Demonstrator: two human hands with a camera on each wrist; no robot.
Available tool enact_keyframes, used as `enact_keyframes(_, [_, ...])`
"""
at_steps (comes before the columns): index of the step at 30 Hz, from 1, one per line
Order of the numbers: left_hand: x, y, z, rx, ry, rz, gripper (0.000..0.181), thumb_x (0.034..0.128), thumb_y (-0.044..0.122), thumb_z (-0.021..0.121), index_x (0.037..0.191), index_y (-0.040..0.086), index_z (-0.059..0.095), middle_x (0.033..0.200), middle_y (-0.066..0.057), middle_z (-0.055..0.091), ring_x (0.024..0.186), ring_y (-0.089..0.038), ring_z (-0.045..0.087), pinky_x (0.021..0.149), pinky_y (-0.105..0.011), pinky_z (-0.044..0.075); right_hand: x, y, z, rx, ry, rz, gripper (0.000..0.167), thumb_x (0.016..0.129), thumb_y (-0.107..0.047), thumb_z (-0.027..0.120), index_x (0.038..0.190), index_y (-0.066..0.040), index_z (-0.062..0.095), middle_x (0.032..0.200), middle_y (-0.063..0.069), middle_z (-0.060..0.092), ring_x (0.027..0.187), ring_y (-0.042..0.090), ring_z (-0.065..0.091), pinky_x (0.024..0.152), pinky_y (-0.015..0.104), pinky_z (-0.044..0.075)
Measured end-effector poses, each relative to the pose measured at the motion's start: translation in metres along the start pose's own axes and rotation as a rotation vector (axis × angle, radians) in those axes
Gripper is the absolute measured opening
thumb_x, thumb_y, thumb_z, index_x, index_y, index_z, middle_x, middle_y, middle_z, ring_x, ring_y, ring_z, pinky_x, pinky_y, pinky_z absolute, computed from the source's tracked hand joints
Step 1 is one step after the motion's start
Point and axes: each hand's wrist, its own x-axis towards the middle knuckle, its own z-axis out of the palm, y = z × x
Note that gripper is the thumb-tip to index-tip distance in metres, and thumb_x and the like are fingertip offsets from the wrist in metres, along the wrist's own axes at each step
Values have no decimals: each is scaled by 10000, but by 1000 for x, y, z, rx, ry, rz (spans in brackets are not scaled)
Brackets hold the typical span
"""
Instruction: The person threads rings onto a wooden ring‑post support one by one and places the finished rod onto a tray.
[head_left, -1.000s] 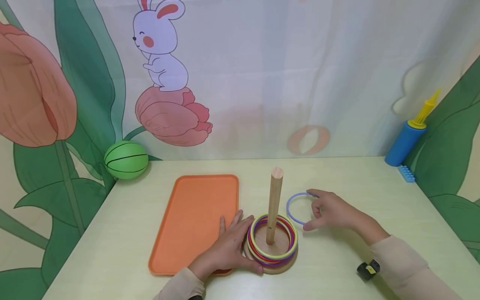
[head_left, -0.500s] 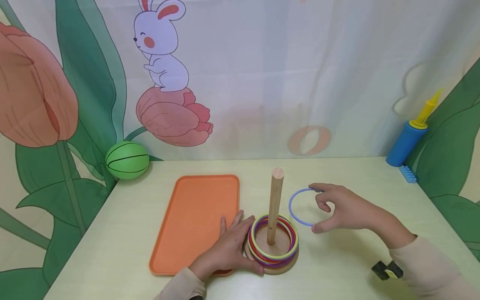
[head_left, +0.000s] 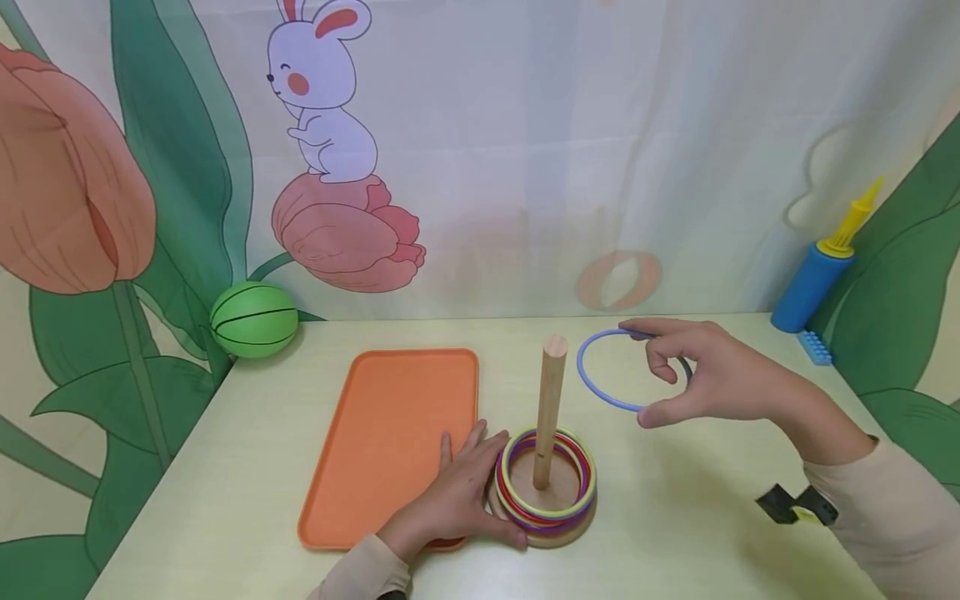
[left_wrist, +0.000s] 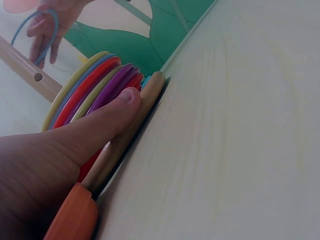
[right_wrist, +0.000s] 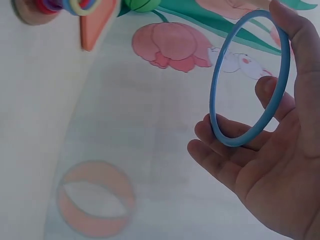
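In the head view a wooden ring toss stand (head_left: 551,408) rises upright, with several coloured rings (head_left: 546,511) stacked around its post on the round base (head_left: 553,540). My left hand (head_left: 456,500) holds the base at its left side. Its thumb (left_wrist: 107,117) presses near the base's edge against the lower rings in the left wrist view, while other fingers spread over the tray. To the right of the post, my right hand (head_left: 723,375) grips a blue ring (head_left: 582,379) above the table. The right wrist view shows this blue ring (right_wrist: 214,95) held between thumb and fingers.
An orange tray (head_left: 397,358) lies left of the stand, partly under my left hand. At the back left sits a green ball (head_left: 255,321). A blue and yellow pump (head_left: 813,283) stands at the back right beside a blue toy brick (head_left: 813,348). A printed curtain hangs behind.
My right hand has moved up and slightly right, lifting the blue ring away from the table. The left hand and the stand have stayed in place.
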Motion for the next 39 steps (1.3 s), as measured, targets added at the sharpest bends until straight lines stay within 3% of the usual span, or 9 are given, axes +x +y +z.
enact_keyframes(7, [0, -1, 0, -3, 4, 5, 1301, 603, 593, 991, 1650, 160, 351, 1698, -86, 355, 1626, -360, 38, 1178, -715, -199, 9, -18, -21, -100, 118, -122, 559, 664, -207, 1024, 838, -198, 493, 1438, 126, 641, 1310, 219, 594, 716, 286, 409])
enact_keyframes(11, [0, -1, 1, -5, 1, 5, 1309, 603, 604, 987, 1652, 151, 346, 1700, -81, 351, 1626, -356, 38, 1179, -713, -200, 15, -29, -29, -66, 175, -125, 565, 638, -131, 1028, 960, -169, 565, 1461, 87, 634, 1340, 52, 546, 896, 200, 435])
enact_keyframes(16, [-1, -2, 1, -20, -5, 3, 1320, 606, 604, 985, 1656, 139, 335, 1704, -87, 341, 1627, -357, 30, 1179, -701, -212, 25, -42, -32, -31, 217, -178, 725, 626, -37, 1011, 1218, -67, 595, 1481, 69, 619, 1316, 29, 550, 1058, 186, 445])
enact_keyframes(22, [-1, -3, 0, -10, 6, 2, 1316, 594, 601, 990, 1656, 175, 339, 1701, -85, 348, 1626, -356, 41, 1180, -703, -210, 40, -54, -26, -11, 189, -226, 901, 625, -49, 1012, 1413, -52, 575, 1476, 49, 613, 1291, 70, 548, 1081, 197, 437])
enact_keyframes(27, [0, -3, 1, -17, -7, 0, 1319, 606, 602, 985, 1659, 156, 328, 1709, -70, 333, 1628, -346, 23, 1177, -695, -222, 45, -58, -18, -39, 164, -285, 1014, 605, -134, 1035, 1498, -52, 561, 1469, 73, 619, 1262, 184, 588, 1054, 219, 470])
enact_keyframes(31, [1, -2, 1, -20, -6, 3, 1322, 610, 600, 985, 1658, 136, 328, 1708, -76, 334, 1628, -352, 30, 1174, -708, -215, 47, -59, -13, -61, 164, -365, 1044, 649, -415, 1026, 1511, -50, 564, 1462, 115, 623, 1278, 262, 570, 983, 375, 511])
enact_keyframes(34, [1, -1, 0, -23, -7, -2, 1327, 611, 601, 985, 1658, 123, 326, 1709, -73, 332, 1628, -347, 25, 1175, -706, -214, 48, -59, -10, -69, 160, -402, 1050, 702, -616, 937, 1501, -41, 570, 1453, 121, 618, 1295, 261, 520, 928, 464, 497])
enact_keyframes(36, [1, -1, 0, -24, -8, -7, 1327, 609, 603, 985, 1658, 126, 327, 1709, -71, 333, 1629, -344, 24, 1177, -702, -216, 49, -59, -8, -69, 150, -413, 1047, 702, -618, 935, 1491, -30, 577, 1447, 116, 611, 1308, 262, 500, 946, 446, 493])
enact_keyframes(39, [2, 0, 0, -27, -7, -12, 1326, 610, 601, 986, 1659, 129, 325, 1709, -75, 334, 1629, -346, 24, 1177, -702, -216, 49, -60, -5, -72, 124, -395, 1033, 670, -505, 994, 1483, -20, 581, 1446, 107, 598, 1325, 275, 502, 995, 410, 494])
